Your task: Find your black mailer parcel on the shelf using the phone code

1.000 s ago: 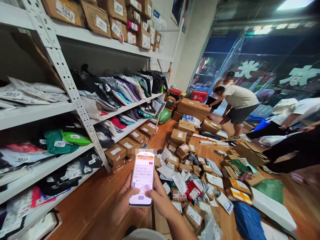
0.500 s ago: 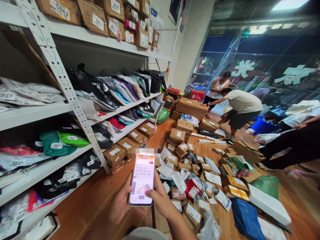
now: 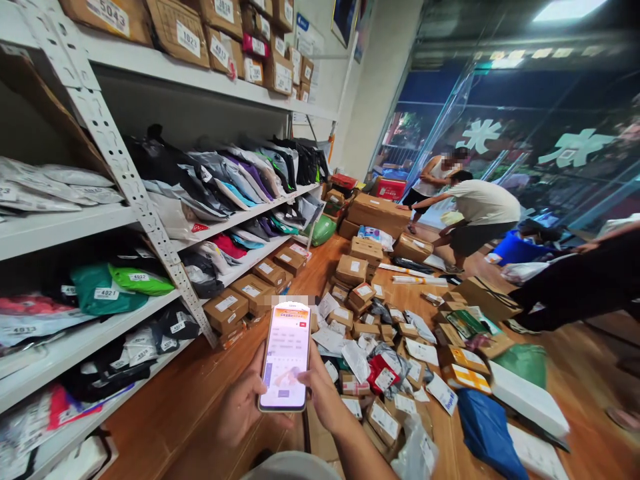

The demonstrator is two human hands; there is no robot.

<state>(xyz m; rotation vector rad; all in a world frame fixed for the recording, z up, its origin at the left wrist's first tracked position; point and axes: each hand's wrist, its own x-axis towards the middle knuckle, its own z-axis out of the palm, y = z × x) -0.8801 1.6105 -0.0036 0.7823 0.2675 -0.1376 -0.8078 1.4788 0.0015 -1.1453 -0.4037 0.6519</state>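
Observation:
A smartphone [image 3: 285,357] with a lit screen is held upright low in the middle of the view. My left hand [image 3: 243,400] is closed round its left edge, with the thumb at the screen's side. On the other edge my right hand [image 3: 323,393] grips the phone, its thumb over the lower right of the screen. The text on the display is too blurred to read. Fingers behind the phone are mostly hidden. Past the phone, a heap of cardboard parcels [image 3: 384,423] and plastic mailers [image 3: 356,361] covers the wooden floor.
White metal shelves [image 3: 120,140] on the left carry numbered boxes and bagged parcels. Boxes [image 3: 226,308] line the floor beneath them. Two people [image 3: 483,203] stand at a large carton [image 3: 380,212] by the glass front. Someone in dark clothes [image 3: 575,280] is at the right.
My right thumb has shifted slightly up and right on the phone. The surroundings have slid a little to the left in view. The person at the right has moved slightly.

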